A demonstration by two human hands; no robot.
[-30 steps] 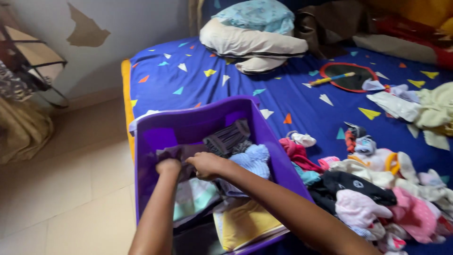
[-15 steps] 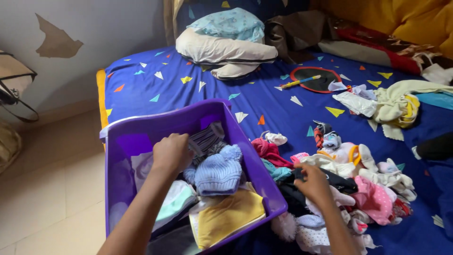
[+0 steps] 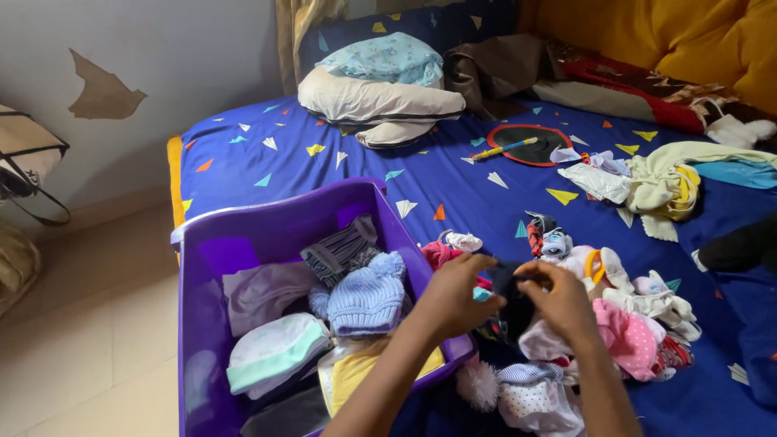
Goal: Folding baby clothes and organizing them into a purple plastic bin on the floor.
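Note:
My left hand [image 3: 455,297] and my right hand [image 3: 560,301] both grip a small black garment [image 3: 511,298], held just above a pile of baby clothes [image 3: 615,324] on the blue bed. To the left stands a purple plastic bin [image 3: 267,235] holding folded baby clothes. Among them are a light blue knitted pom-pom hat [image 3: 366,297], a striped grey piece [image 3: 340,249], a white and mint cap [image 3: 271,353] and a yellow garment [image 3: 356,374]. My left forearm crosses the bin's right rim.
The blue sheet with coloured triangles [image 3: 324,162] covers the bed. Pillows [image 3: 376,97] lie at the head, a round red-rimmed mirror with a yellow pencil [image 3: 530,144] and pale clothes [image 3: 655,180] lie further right. Tiled floor [image 3: 89,324] is to the left.
My left hand left the bin and moved right to the clothes pile. Both hands now hold the black garment that the right hand reached for half a second ago.

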